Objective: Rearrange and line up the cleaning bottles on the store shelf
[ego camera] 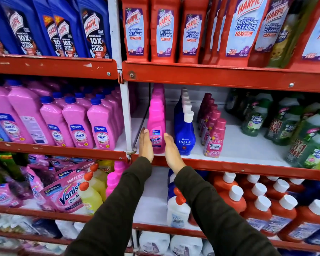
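Note:
A pink Vanish bottle [157,124] stands upright at the front of the middle shelf [229,145], heading a row of like bottles running back. My left hand [146,145] lies flat against its left side and my right hand [172,150] against its right side, fingers straight, palms facing each other. To its right stands a row of blue Ujala bottles [185,133] with white caps. Further right is a row of small pink Comfort bottles [214,139].
Green Max Kleen bottles [255,119] crowd the shelf's right end. Red Harpic bottles [164,30] fill the shelf above, pink Shakti bottles [102,126] the bay to the left. Below are Vanish pouches [67,194], yellow bottles [91,196] and red bottles [257,204]. A white upright [125,111] divides the bays.

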`<action>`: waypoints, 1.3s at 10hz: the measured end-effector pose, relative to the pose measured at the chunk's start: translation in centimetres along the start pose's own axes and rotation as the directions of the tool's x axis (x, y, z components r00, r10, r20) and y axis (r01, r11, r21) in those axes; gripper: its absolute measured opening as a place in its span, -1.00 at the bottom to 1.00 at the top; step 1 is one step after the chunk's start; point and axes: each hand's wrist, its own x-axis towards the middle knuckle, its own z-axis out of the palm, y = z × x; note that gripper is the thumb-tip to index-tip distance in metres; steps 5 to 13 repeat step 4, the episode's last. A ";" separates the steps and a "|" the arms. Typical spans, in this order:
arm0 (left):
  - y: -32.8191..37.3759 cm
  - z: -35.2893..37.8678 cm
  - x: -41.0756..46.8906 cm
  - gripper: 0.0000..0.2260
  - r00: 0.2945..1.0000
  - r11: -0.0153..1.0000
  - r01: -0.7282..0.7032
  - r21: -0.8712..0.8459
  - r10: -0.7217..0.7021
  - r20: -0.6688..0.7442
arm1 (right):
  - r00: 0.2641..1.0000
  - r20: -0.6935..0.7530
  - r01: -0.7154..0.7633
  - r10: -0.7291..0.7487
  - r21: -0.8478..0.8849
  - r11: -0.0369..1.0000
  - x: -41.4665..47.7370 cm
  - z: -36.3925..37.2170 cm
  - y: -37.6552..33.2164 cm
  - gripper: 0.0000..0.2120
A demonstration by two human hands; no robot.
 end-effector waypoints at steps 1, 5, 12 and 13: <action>0.9 0.3 -2.0 -0.55 0.922 0.916 -0.304 0.262 0.351 -0.160 | 0.977 -0.129 0.172 -0.168 0.021 0.985 -2.1 -1.0 -2.1 -0.61; 13.3 6.8 -3.8 -0.62 0.328 0.179 -0.809 0.559 0.928 0.178 | 0.320 -0.202 0.943 -0.925 -0.020 0.331 -11.6 -12.9 -23.0 -0.90; 13.3 6.8 -3.8 -0.62 0.328 0.179 -0.809 0.559 0.928 0.178 | 0.320 -0.202 0.943 -0.925 -0.020 0.331 -11.6 -12.9 -23.0 -0.90; 13.3 6.8 -3.8 -0.62 0.328 0.179 -0.809 0.559 0.928 0.178 | 0.320 -0.202 0.943 -0.925 -0.020 0.331 -11.6 -12.9 -23.0 -0.90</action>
